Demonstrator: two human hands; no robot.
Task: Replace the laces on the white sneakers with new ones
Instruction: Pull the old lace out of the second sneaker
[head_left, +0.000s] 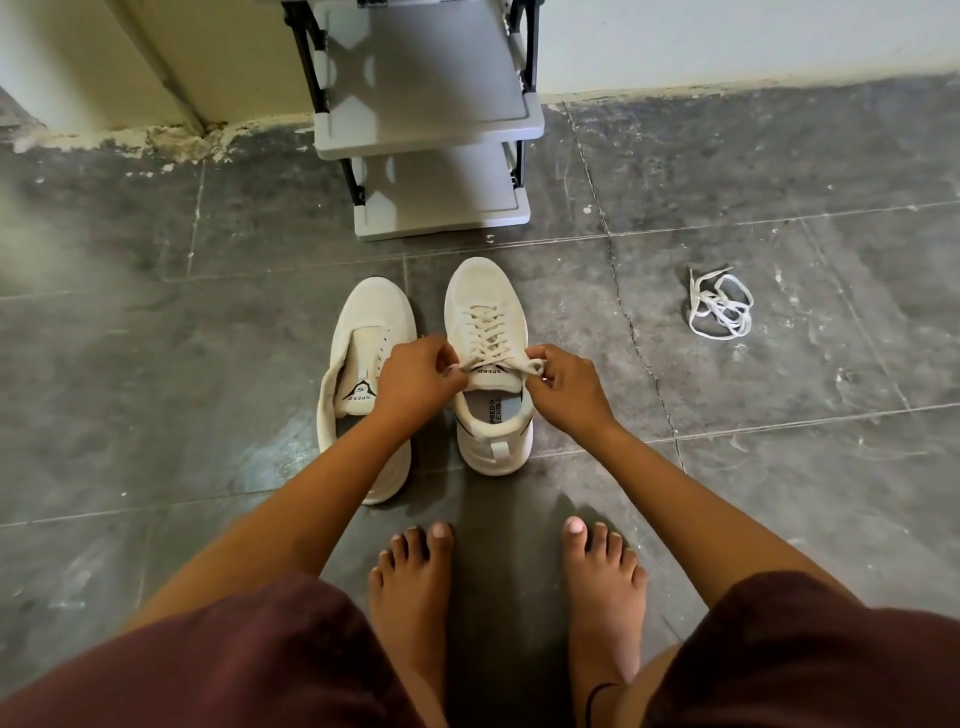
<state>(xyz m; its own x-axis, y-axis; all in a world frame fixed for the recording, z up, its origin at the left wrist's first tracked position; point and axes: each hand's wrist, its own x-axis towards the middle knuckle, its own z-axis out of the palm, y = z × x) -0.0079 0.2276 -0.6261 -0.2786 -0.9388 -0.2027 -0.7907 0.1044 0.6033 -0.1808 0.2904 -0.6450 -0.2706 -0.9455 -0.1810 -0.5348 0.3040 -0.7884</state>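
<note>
Nearest, maroon fabric shorts (234, 665) cover both knees. Bare left foot (410, 587) and bare right foot (602, 587) are flat on the dark grey tiled floor (156, 364), with a thin black anklet (597, 693) at the right ankle. Past the toes, both arms reach to the laced white low-top sneaker (485, 301), upright on the floor with its toe pointing away and a cream flat lace (485, 330) criss-crossed up its front. Left hand (418, 379): fingers curled, clamped on the lace's left end by the tongue top. Right hand (569, 389): fingers curled, pinching the lace's right end, with a small loop at the fingertips. The second white low-top sneaker (363, 332) is just beside it on the left, tongue with a black logo showing, left forearm crossing over it. A tangled loose white lace (719, 306) lies on the floor, well apart to the right. Farther back, a grey plastic shoe rack (431, 104) with black side struts stands against the pale wall (727, 36).
</note>
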